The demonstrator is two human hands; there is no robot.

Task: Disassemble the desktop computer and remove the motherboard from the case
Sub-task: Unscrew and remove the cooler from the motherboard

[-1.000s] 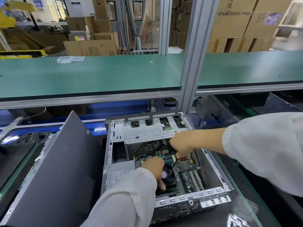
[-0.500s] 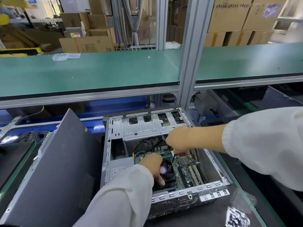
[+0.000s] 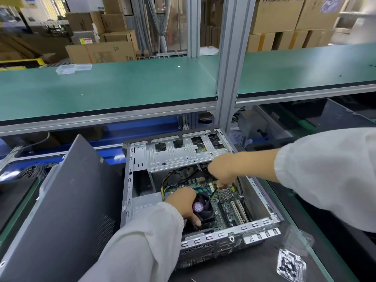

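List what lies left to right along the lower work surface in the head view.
Cable bundle → dark side panel → open computer case → clear plastic bag.

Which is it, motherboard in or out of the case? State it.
In. The motherboard lies inside the open case, and both hands, left hand and right hand, reach in.

Bright, even light fills the scene, with daylight glare washing out the window [image 3: 356,15] at the top right. The wide lens bends the shelf edge [image 3: 105,117] and stretches the sleeves [image 3: 329,176] near the borders. Inside the computer case [image 3: 264,222] shadows are soft, and fine detail looks slightly smeared.
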